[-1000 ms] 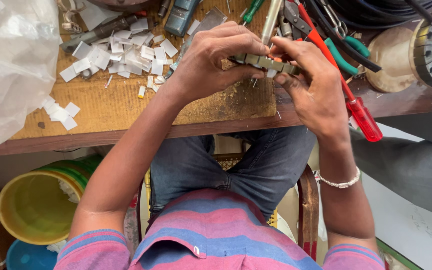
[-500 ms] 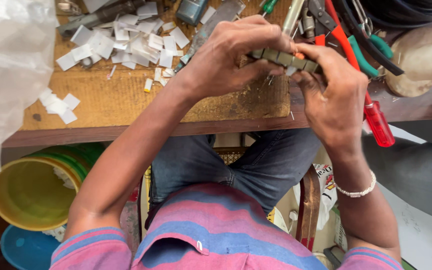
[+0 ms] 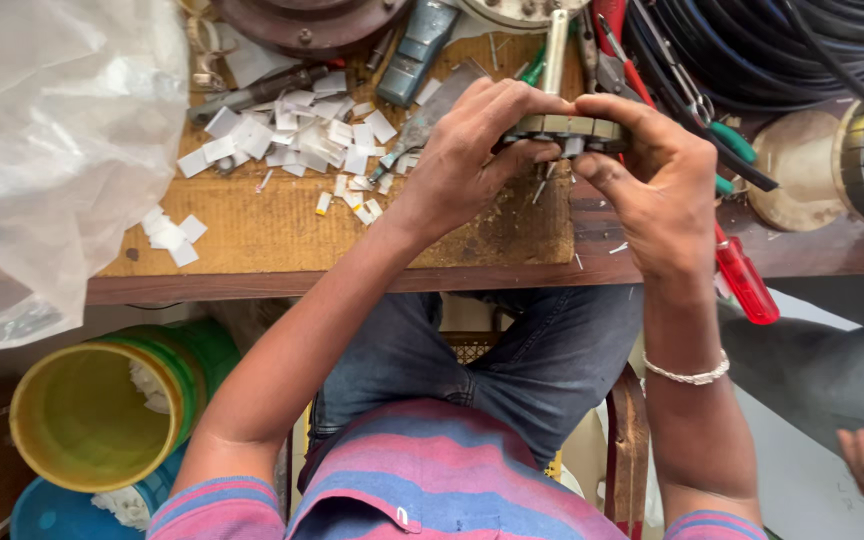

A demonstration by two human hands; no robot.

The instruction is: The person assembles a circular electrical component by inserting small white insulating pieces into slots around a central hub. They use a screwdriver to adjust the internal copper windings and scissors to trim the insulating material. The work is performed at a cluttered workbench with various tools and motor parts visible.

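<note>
A clear plastic bag (image 3: 52, 150) lies at the left end of the wooden workbench (image 3: 272, 235), above a yellow bucket (image 3: 87, 415) on the floor. Small white paper slips (image 3: 292, 140) are scattered on the bench beside it. The left hand (image 3: 467, 160) and right hand (image 3: 652, 185) meet over the bench edge, fingers of both curled round a ring-shaped laminated metal stator (image 3: 567, 130) held edge-on between them. A red-handled screwdriver (image 3: 744, 280) lies just right of the right wrist, near coiled black cable (image 3: 782, 50)
</note>
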